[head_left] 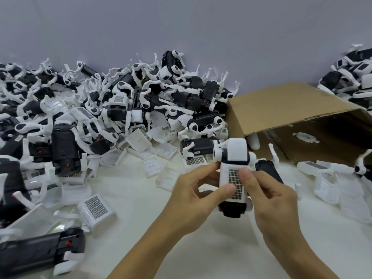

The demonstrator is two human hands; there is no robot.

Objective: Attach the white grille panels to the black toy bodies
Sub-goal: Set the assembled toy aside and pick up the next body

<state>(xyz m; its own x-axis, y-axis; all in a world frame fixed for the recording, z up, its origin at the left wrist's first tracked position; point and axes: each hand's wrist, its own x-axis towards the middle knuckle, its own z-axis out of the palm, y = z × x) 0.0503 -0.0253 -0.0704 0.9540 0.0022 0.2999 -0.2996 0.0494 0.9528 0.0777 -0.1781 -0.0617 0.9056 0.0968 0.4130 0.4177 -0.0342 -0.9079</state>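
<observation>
Right of frame centre, above the desk (201,228), the left hand (187,200) and right hand (269,198) grip a black toy body (231,210), thumbs pressing its white grille panel (234,183) down. Seating seems underway; next probably calls for firm, even pressure until it clips.

White grille panel (234,183) seated atop black toy body (231,210), upright, mid-table, near foreground.

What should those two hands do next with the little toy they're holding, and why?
Probably press down with both thumbs to snap the white grille panel fully onto the black toy body. The left hand and right hand already grip the toy with the panel laid over it; whether it has clicked home cannot be told.
</observation>
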